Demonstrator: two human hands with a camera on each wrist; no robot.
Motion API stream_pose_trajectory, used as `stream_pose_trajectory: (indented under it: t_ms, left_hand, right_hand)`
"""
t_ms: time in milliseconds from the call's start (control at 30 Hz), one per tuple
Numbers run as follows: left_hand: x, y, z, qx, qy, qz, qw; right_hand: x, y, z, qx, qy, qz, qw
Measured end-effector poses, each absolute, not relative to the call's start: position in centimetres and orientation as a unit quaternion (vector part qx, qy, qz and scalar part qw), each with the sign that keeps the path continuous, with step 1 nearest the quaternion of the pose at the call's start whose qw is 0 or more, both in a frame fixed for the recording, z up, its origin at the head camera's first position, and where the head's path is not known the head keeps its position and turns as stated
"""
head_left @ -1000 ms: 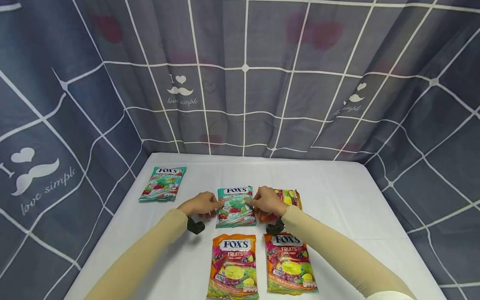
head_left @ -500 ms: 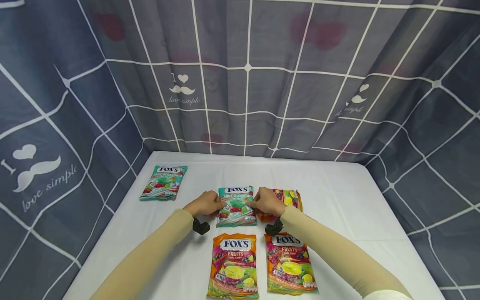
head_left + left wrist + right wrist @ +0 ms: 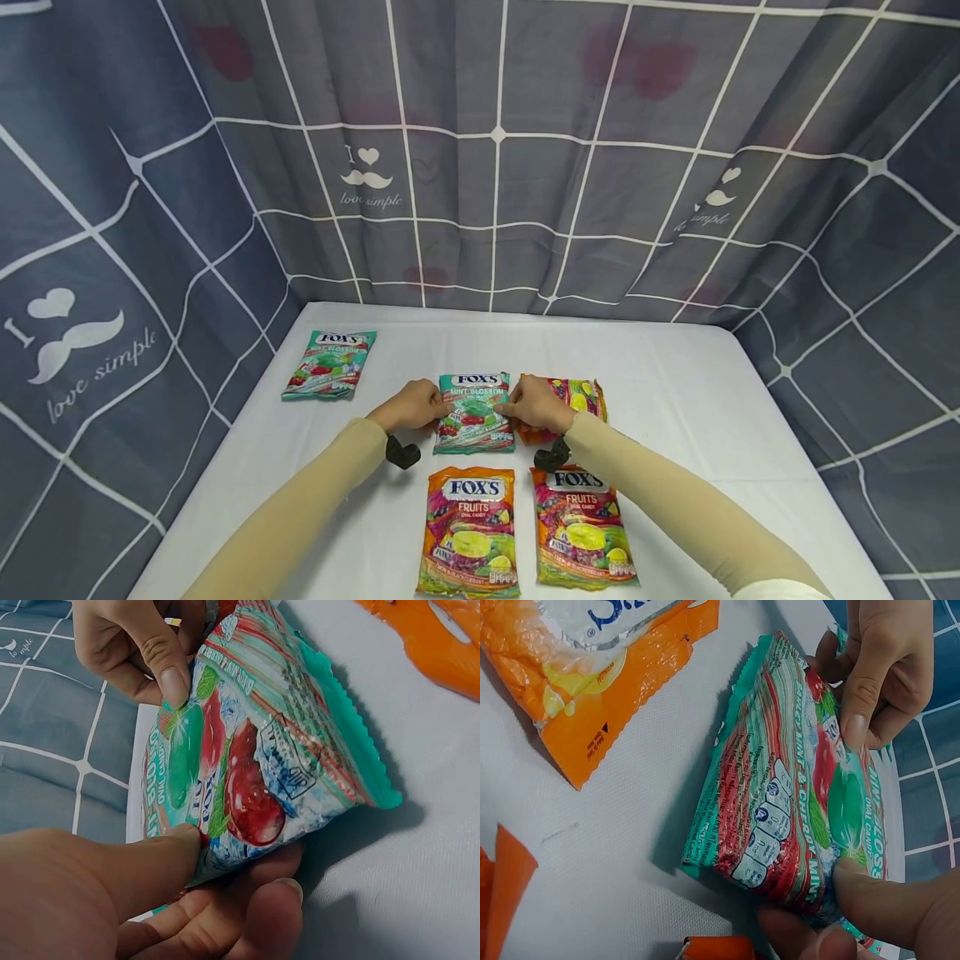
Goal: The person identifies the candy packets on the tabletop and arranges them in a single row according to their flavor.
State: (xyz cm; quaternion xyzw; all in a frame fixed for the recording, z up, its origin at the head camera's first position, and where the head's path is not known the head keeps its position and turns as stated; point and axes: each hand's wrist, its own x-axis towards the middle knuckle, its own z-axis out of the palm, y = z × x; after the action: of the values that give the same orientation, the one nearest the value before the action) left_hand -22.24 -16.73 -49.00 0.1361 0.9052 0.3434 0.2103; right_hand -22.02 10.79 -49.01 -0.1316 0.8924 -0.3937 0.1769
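Both hands hold one teal Fox's Mint Blossom candy bag (image 3: 474, 421) near the middle of the white table. My left hand (image 3: 408, 406) pinches its left edge, the thumb (image 3: 161, 859) on the printed front and the fingers curled beneath. On the opposite edge my right hand (image 3: 537, 403) does the same, its thumb (image 3: 877, 896) pressing the front. In both wrist views the bag's lower end stands just above or on the cloth; I cannot tell which. Behind the right hand lies an orange Fox's Fruits candy bag (image 3: 588, 398), partly covered by it.
Two more orange Fox's Fruits bags, one at the front middle (image 3: 470, 533) and one right of it (image 3: 585, 533), lie close below the hands. Another teal Mint Blossom bag (image 3: 330, 365) is at the back left. A grey checked curtain (image 3: 480, 167) encloses the table (image 3: 660, 375).
The left hand has shifted slightly right and now grips the teal bag's edge more closely. The right hand and the other bags stay almost where they were.
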Motion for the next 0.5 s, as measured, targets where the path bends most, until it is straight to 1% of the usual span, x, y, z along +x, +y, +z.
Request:
stream_pose_trajectory:
  t_ms: [333,500]
  left_hand:
    - [-22.2,-17.3,-48.2,0.145,0.902,0.351,0.204]
    - [-22.2,-18.0,-47.3,0.151,0.904,0.352,0.188]
  right_hand:
    - [-21.7,10.5,-48.7,-0.137,0.89,-0.402,0.163]
    - [-22.1,9.7,-48.4,-0.135,0.895,-0.395,0.156]
